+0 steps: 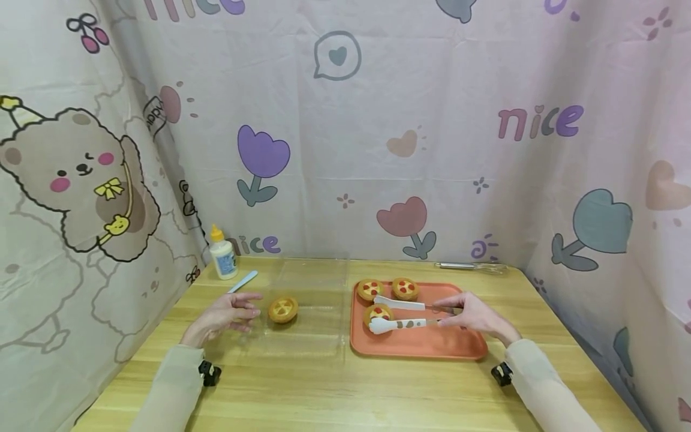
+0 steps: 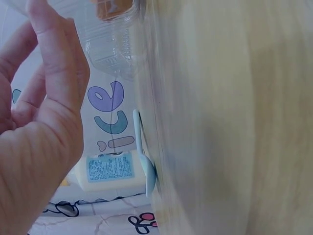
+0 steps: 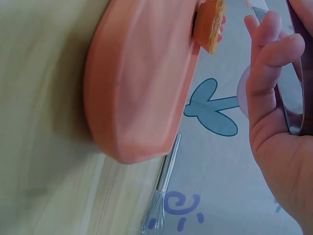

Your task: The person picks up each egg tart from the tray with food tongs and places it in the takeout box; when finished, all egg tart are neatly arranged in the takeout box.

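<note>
Coral tray (image 1: pixel 432 349) on the right bears 3 red-topped tarts: front tart (image 1: pixel 378 312), rear left tart (image 1: pixel 370 289), rear right tart (image 1: pixel 405 288). Clear container (image 1: pixel 324 345) left of it has 1 plain tart (image 1: pixel 283 310) inside.

Likely slip: white tongs (image 1: pixel 412 324) straddle the front tart, 1 arm each side, contact unclear. Uneven squeeze could tip it or let it spin out. The far tong arm lies near the rear left tart, so a sideways swing could nudge that too. Too hard a pinch might mar the topping. The container looks thin and light; a bump could slide it, and its clear rim is easy to misjudge.

Right hand (image 1: pixel 477 313) reaches in from the right, thumb and fingers on opposite sides of the tongs' handle, gripping loosely, tong arms well apart. Forearm slants inward, wrist above the tray's right end. Left hand (image 1: pixel 229 315) is just beside the container's left edge, fingers loosely spread, holding nothing; can't tell if the fingertips touch plastic.
</note>
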Demonstrator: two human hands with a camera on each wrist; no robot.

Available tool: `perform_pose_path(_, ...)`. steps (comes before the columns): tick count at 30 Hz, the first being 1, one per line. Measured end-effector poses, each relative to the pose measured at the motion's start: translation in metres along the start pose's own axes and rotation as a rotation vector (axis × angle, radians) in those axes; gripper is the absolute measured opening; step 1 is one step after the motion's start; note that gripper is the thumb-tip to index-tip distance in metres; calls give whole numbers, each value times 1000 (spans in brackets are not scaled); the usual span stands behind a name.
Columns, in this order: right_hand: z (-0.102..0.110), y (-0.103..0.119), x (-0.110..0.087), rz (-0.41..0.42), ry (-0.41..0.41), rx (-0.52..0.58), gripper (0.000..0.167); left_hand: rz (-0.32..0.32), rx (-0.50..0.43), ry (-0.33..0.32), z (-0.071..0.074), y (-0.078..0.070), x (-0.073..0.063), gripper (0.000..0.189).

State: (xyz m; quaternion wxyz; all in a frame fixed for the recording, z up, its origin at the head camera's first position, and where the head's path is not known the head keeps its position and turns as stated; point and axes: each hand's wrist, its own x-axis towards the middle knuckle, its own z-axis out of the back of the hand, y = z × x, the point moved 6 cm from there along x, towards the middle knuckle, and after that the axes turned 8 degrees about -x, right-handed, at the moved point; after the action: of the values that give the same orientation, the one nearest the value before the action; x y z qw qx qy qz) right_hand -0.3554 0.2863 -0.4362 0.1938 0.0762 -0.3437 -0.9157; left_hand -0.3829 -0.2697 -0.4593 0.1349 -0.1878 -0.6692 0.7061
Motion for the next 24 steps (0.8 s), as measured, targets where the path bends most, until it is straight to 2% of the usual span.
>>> perform_pose_path(8,-1,-1,1,40,-4,-10,50,-1,3,-7,-1,0,1,69)
perform_pose_path(24,-5,-2,1,6,-44,-21,42,7,4,-24,0,1,1,68)
